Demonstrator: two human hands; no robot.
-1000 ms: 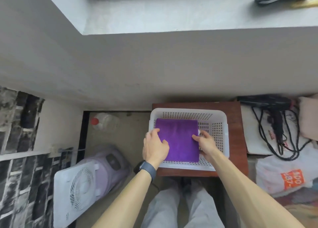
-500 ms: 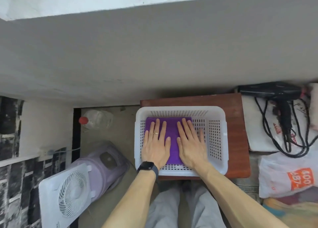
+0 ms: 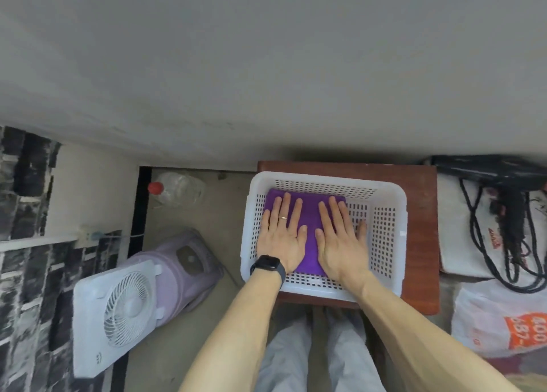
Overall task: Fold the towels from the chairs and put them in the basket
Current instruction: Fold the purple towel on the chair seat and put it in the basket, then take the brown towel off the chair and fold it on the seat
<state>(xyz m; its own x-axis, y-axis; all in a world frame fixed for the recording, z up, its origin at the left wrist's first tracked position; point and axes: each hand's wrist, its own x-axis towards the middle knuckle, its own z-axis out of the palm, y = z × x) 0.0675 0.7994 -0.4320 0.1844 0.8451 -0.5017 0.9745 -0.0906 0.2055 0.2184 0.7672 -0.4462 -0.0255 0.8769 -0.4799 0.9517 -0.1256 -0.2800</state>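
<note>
Towel (image 3: pixel 309 223) flat inside basket (image 3: pixel 384 229)

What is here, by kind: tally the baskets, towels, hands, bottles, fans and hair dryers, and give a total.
Baskets: 1, the white basket.
Towels: 1, the purple towel, inside the white basket.
Hands: 2, left hand and right hand, flat on the purple towel.
Bottles: 1, the clear bottle.
Fans: 1, the white fan.
Hair dryers: 1, the black hair dryer.
Total: 7.
</note>
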